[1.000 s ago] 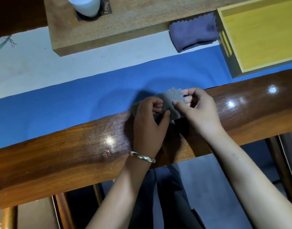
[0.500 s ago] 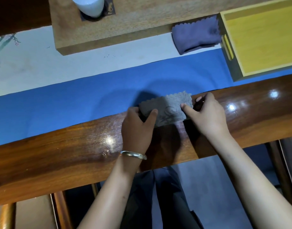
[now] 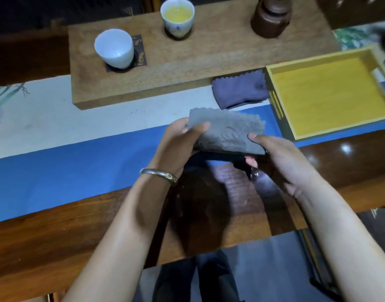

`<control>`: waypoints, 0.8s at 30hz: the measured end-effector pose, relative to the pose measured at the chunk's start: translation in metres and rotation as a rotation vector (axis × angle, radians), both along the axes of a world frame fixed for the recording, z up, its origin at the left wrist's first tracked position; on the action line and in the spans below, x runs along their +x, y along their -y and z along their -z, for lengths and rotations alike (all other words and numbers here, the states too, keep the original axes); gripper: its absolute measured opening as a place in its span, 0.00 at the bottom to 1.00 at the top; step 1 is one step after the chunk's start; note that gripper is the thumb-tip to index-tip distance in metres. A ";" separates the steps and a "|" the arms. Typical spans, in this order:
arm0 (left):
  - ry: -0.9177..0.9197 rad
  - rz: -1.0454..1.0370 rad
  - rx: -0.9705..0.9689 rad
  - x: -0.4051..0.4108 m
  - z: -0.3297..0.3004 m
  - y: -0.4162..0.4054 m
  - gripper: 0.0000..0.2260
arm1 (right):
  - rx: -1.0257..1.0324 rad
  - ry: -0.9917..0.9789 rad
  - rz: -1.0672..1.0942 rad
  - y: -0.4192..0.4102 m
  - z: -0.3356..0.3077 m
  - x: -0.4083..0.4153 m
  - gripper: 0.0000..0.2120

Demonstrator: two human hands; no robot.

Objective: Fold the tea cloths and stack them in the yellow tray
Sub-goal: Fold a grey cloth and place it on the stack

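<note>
Grey tea cloth (image 3: 227, 131): folded to a narrow rectangle, scalloped far edge, held off the surface at centre frame, above the blue runner (image 3: 67, 162). Left hand (image 3: 178, 142): closed on the cloth's left end, thumb on top; bangle (image 3: 158, 174) at the wrist. Right hand (image 3: 280, 158): pinching the cloth's right end, thumb on top, fingers beneath. Purple tea cloth (image 3: 239, 89): folded, lying just above the grey one in frame, touching the left wall of the yellow tray (image 3: 274, 101). Tray: right of frame, nothing in it. Wooden board (image 3: 209, 62): upper frame, carrying a white cup (image 3: 114, 49) on a dark coaster, a cup of yellow tea (image 3: 177, 16), and a brown teapot (image 3: 271, 17). Polished wooden table edge (image 3: 56, 236): lower frame.
</note>
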State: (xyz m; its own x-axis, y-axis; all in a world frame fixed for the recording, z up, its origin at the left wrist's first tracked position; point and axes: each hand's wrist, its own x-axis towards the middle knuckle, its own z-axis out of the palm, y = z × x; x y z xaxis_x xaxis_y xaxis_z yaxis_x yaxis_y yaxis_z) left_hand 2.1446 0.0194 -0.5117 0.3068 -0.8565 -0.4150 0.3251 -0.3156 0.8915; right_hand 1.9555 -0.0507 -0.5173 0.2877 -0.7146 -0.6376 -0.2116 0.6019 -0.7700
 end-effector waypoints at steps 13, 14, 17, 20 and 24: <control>0.375 -0.076 0.204 0.004 0.043 0.143 0.28 | -0.575 -0.578 -0.163 0.163 0.016 0.017 0.17; 0.405 -0.104 0.201 0.004 0.049 0.145 0.27 | -0.600 -0.605 -0.189 0.165 0.019 0.018 0.17; 0.476 -0.185 0.199 0.007 0.063 0.147 0.18 | -0.704 -0.646 -0.212 0.166 0.027 0.021 0.13; 0.562 -0.185 0.212 0.006 0.069 0.147 0.15 | -0.808 -0.662 -0.152 0.164 0.035 0.022 0.14; 0.679 -0.203 0.221 0.002 0.074 0.147 0.16 | -0.695 -0.674 -0.075 0.166 0.048 0.021 0.21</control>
State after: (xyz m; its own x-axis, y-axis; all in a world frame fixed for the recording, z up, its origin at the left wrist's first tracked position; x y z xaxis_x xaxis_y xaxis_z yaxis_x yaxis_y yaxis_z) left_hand 2.1468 -0.1276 -0.5861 0.7006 -0.6742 -0.2337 -0.2041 -0.5031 0.8398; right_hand 1.9765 -0.2165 -0.5653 0.0763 -0.9888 -0.1281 -0.7577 0.0260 -0.6521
